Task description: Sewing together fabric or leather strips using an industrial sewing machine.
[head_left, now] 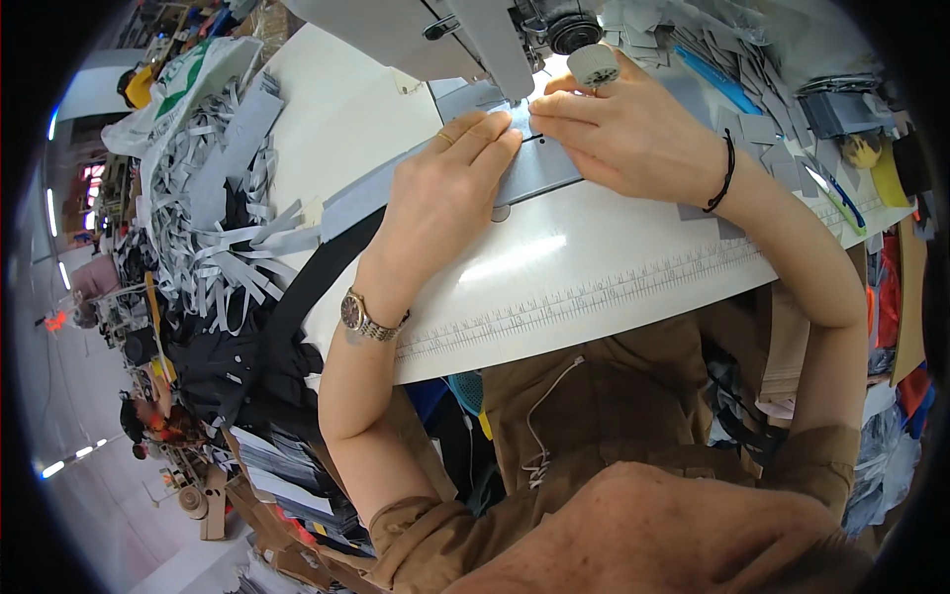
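Skin (pixel 643 525) at six o'clock; left hand (pixel 445 183), right hand (pixel 633 129) near twelve seemingly align strip (pixel 371 193), grips unclear; next needs steady feeding

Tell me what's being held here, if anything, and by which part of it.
The grey strip runs up to the left grip, which hides whether and where it is held. Whether the right grip holds anything cannot be told either.

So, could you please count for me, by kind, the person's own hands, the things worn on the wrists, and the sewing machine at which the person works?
Left hand and right hand: 2
Watch: 1
Black bracelet: 1
Sewing machine: 1
Total: 5
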A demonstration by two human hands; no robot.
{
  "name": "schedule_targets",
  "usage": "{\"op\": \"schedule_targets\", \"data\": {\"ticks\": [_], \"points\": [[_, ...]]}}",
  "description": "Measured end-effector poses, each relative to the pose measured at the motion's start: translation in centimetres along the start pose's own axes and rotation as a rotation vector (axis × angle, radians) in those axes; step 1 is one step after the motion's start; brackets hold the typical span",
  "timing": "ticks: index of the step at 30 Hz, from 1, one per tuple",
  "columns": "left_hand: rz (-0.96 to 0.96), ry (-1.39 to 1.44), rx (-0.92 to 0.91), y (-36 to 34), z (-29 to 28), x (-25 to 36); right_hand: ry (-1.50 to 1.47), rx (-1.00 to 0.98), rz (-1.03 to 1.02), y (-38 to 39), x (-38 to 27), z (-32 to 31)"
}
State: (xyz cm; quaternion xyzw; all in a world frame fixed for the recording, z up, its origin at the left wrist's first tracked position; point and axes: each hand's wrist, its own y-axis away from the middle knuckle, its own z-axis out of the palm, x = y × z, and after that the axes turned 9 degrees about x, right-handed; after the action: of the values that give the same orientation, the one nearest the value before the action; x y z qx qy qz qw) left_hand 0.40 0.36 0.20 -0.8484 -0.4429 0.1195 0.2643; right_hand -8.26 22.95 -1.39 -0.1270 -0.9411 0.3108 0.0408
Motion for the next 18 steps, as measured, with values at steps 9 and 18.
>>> {"op": "schedule_targets", "data": {"ticks": [9, 18], "points": [[-0.032, 0.018, -0.006, -0.5, 0.5, -0.5, 0.063, -0.029, 0.056, -0.5, 0.6, 0.1], [-0.194, 0.029, -0.039, -1.8, 1.8, -2.4, -0.047, 0.170, -0.067, -1.0, 2.1, -0.1]]}}
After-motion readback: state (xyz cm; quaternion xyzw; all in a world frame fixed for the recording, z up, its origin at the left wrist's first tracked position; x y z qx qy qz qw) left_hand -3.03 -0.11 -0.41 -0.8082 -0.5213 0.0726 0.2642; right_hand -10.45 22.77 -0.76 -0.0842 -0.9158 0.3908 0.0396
